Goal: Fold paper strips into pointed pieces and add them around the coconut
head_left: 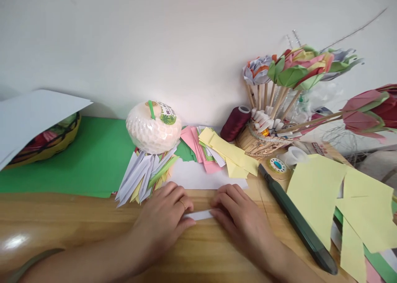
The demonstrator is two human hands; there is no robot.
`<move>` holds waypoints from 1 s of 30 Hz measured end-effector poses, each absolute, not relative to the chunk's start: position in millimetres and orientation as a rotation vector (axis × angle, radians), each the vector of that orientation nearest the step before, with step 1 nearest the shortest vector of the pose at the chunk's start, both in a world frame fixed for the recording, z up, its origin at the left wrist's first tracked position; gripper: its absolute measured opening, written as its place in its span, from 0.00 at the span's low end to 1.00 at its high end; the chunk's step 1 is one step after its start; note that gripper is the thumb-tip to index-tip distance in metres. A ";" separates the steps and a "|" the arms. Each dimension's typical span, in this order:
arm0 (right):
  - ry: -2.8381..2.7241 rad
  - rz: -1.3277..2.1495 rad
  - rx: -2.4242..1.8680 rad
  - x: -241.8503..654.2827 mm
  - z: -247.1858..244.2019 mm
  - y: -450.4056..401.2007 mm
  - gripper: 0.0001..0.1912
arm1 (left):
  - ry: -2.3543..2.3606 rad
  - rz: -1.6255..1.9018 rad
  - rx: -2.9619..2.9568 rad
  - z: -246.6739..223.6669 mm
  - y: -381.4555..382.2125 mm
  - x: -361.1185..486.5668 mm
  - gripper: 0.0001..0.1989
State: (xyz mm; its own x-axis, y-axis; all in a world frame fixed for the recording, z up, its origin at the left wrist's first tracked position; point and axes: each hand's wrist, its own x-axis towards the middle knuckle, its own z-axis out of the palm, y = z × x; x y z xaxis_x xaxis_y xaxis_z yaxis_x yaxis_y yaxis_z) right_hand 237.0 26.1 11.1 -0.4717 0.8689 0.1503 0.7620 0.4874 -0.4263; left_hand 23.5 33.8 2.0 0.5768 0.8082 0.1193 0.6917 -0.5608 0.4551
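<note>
Between my hands a narrow white paper strip is held level, just above or on the wooden table. My left hand pinches its left end between thumb and fingers, a ring on one finger. My right hand grips the right end the same way; the strip's ends are hidden under the fingers. Beyond my left hand lies a bundle of folded paper pieces in white, yellow and green. A white paper sheet lies flat behind both hands.
A wrapped white coconut stands at the back. Pink and yellow paper slips lie near a maroon thread spool. Right are a basket of paper flowers, a dark green cutter-like tool and yellow paper. Green sheets lie left.
</note>
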 end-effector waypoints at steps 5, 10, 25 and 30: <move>-2.372 0.491 -1.294 237.8 11.0 26.5 0.05 | 1.165 0.390 2.431 4.5 36.6 21.9 0.07; -2.298 0.620 -1.206 238.4 7.7 22.1 0.07 | 1.174 0.449 2.253 5.0 36.1 21.4 0.04; -2.247 0.795 -1.100 230.5 13.6 7.2 0.10 | 0.930 0.491 1.796 17.7 28.3 26.3 0.13; -2.346 0.590 -1.094 229.8 13.8 5.8 0.11 | 0.864 0.562 2.081 21.5 26.4 27.8 0.15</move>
